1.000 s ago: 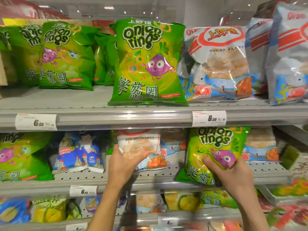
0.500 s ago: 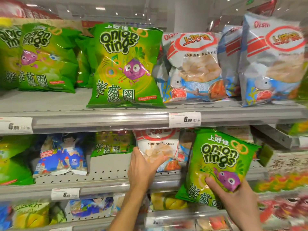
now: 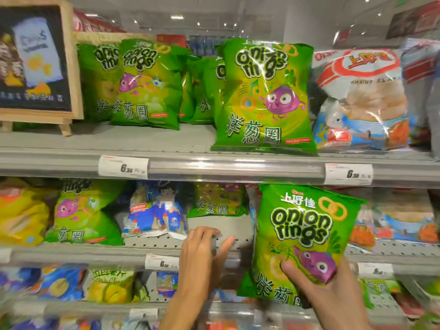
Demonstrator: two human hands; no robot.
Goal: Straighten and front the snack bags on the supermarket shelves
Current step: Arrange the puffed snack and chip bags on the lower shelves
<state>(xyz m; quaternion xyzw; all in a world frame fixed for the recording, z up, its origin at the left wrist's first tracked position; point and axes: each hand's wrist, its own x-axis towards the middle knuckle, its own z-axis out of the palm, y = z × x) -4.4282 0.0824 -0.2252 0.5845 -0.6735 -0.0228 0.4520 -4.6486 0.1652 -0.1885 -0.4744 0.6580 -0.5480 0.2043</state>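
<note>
Right hand (image 3: 333, 296) holds a green onion rings bag (image 3: 302, 236) upright before the middle shelf (image 3: 152, 251); left hand (image 3: 200, 253) holds nothing.

The thumb presses the bag's front at about 6 o'clock, beside the purple onion cartoon, with the fingers hidden behind. The bag is glossy and puffy, label facing out. At its 9 o'clock, the left hand's fingers are loosely spread over bare perforated shelf.

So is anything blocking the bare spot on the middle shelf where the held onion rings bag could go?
Nothing visible. The right hand holds the onion rings bag just right of the bare shelf patch; only the empty left hand hovers at its front edge.
</note>
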